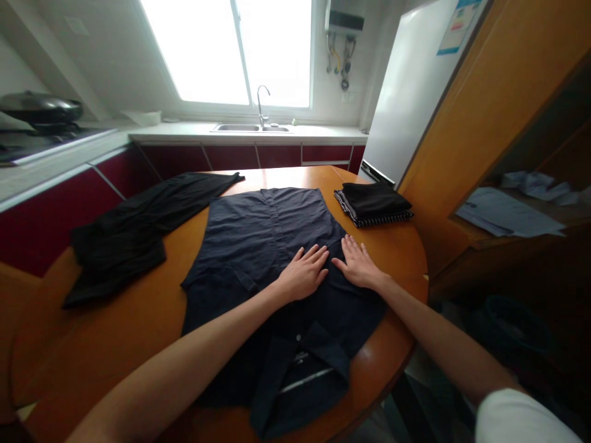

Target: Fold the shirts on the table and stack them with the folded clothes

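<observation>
A dark navy shirt [244, 227] lies spread on the wooden table, its collar toward me and its hem toward the window. A button and a pale label show at the collar. My left hand [305, 272] rests flat on the middle of the shirt, right of the button strip, fingers spread. Close beside it, my right hand [358, 263] presses flat near the shirt's right edge, fingers stretched out. Neither hand grips the cloth. Part of the shirt is hidden under my left forearm.
On the round table [138, 344], black trousers or a similar garment [138, 227] lie crumpled at the left. A folded stack of dark clothes [373, 202] sits at the back right. Beyond are a sink [237, 128], a stove with a wok [41, 111] and a fridge [410, 86].
</observation>
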Demonstrator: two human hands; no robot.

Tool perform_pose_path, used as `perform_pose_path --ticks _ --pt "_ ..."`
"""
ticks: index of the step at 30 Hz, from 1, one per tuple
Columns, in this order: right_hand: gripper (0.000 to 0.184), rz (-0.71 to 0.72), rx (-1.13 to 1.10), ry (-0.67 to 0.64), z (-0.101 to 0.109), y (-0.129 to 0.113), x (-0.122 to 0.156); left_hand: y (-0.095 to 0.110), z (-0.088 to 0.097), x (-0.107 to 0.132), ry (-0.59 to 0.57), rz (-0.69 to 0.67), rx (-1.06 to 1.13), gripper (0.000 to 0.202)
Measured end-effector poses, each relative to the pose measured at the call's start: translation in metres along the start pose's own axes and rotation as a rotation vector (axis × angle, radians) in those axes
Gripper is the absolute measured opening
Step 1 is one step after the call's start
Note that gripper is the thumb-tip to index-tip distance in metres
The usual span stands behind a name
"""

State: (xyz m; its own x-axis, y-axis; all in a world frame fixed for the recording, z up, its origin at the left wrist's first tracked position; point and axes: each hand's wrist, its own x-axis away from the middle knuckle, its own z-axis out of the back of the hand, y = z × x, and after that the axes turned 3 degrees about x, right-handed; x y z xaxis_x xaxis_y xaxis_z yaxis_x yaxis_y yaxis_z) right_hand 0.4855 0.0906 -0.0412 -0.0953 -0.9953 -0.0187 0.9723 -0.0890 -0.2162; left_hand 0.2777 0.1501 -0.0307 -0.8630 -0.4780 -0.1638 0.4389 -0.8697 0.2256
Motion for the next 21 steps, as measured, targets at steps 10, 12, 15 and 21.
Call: perform_pose_path --ticks 10,12,15,21 --pt "0.077 -0.254 -0.192 0.221 -0.008 0.043 -0.021 0.003 0.01 -0.003 0.204 0.126 0.117 0.048" --pt "0.071 -0.24 -0.243 0.318 -0.003 0.049 -0.023 -0.001 0.014 -0.008 0.352 0.23 0.204 0.045" --pt "0.066 -0.089 -0.29 0.411 0.007 0.04 -0.022 -0.008 0.017 -0.011 0.483 0.366 0.368 0.043" --pt "0.06 0.173 -0.284 0.332 0.012 0.011 -0.014 -0.01 0.029 -0.017 0.544 0.413 0.743 0.039"
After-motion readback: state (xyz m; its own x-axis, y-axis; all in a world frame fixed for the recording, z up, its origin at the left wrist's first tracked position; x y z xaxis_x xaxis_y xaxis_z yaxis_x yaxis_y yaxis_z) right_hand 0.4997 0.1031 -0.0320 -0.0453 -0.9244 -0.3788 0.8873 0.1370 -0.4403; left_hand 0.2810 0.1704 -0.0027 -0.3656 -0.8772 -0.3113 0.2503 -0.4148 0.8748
